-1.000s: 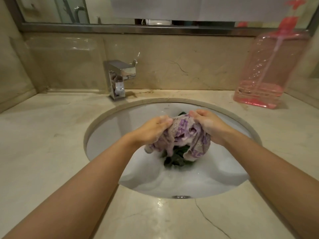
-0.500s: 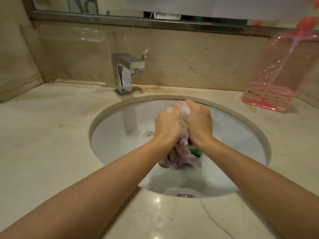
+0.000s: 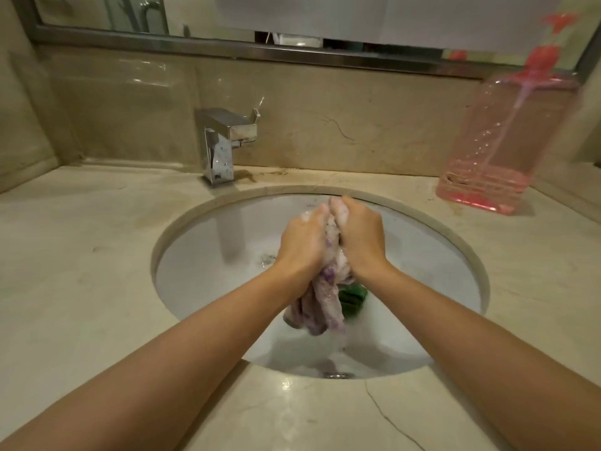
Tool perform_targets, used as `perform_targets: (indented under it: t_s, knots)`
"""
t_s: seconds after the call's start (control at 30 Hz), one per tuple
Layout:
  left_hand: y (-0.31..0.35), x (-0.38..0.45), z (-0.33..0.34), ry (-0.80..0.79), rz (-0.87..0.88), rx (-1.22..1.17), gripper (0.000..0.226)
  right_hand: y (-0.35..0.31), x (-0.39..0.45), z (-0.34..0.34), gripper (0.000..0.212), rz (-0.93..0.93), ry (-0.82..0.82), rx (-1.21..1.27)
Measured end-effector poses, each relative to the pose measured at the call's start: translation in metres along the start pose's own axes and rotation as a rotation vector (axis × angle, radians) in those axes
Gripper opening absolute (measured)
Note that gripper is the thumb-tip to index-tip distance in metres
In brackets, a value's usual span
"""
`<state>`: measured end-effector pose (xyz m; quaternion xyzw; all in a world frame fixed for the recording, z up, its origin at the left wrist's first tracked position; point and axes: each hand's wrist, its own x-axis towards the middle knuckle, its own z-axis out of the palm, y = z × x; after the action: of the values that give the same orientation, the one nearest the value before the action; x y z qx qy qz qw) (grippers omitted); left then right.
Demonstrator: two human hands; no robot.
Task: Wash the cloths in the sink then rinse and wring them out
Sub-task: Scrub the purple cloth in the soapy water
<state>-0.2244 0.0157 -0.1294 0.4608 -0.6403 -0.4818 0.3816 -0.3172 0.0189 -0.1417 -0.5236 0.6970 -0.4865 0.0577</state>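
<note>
A soapy purple-and-white patterned cloth (image 3: 320, 304) hangs over the white oval sink (image 3: 208, 255). My left hand (image 3: 300, 244) and my right hand (image 3: 361, 239) grip its upper part, pressed side by side above the basin, suds on the fingers. The cloth's lower end dangles toward foamy water in the basin. A green cloth (image 3: 353, 296) lies in the sink under my right wrist, mostly hidden.
A square chrome faucet (image 3: 224, 144) stands at the sink's back left, not running. A tall pink pump bottle (image 3: 507, 138) stands on the beige marble counter (image 3: 81, 255) at the right. A mirror runs along the wall behind. The overflow hole (image 3: 336, 374) sits at the near rim.
One second ago my hands were apart with the cloth spread between them. They came together, bunching the cloth, and stay clamped; the cloth now hangs lower.
</note>
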Motion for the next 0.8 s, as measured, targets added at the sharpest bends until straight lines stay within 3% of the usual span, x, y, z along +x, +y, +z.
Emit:
perform_targets:
  t_s: [0.1, 0.2, 0.33, 0.43, 0.53, 0.67, 0.73, 0.8]
  knots:
    - [-0.002, 0.01, -0.005, -0.076, -0.008, 0.042, 0.047, 0.011, 0.006, -0.007, 0.039, 0.042, 0.037, -0.037]
    - [-0.014, 0.019, -0.022, -0.263, -0.185, 0.243, 0.067, 0.019, 0.01, -0.022, 0.035, 0.072, 0.162, 0.063]
    - [-0.014, 0.017, -0.038, -0.559, -0.223, 0.162, 0.042, 0.029, 0.015, -0.028, 0.032, 0.117, 0.163, 0.13]
    - [-0.015, 0.02, -0.042, -0.647, -0.196, 0.139, 0.054, 0.034, 0.019, -0.026, 0.034, 0.17, 0.151, 0.134]
    - [-0.015, 0.022, -0.046, -0.616, -0.212, 0.19, 0.064, 0.041, 0.022, -0.027, 0.029, 0.261, 0.146, 0.085]
    - [-0.02, 0.023, -0.047, -0.529, -0.224, 0.349, 0.039, 0.047, 0.026, -0.032, 0.041, 0.54, 0.139, 0.066]
    - [-0.023, 0.024, -0.046, -0.452, -0.211, 0.295, 0.025, 0.051, 0.027, -0.036, 0.04, 0.677, 0.008, -0.04]
    - [-0.023, 0.024, -0.045, -0.414, -0.142, 0.193, 0.021, 0.055, 0.027, -0.034, 0.032, 0.662, -0.173, -0.259]
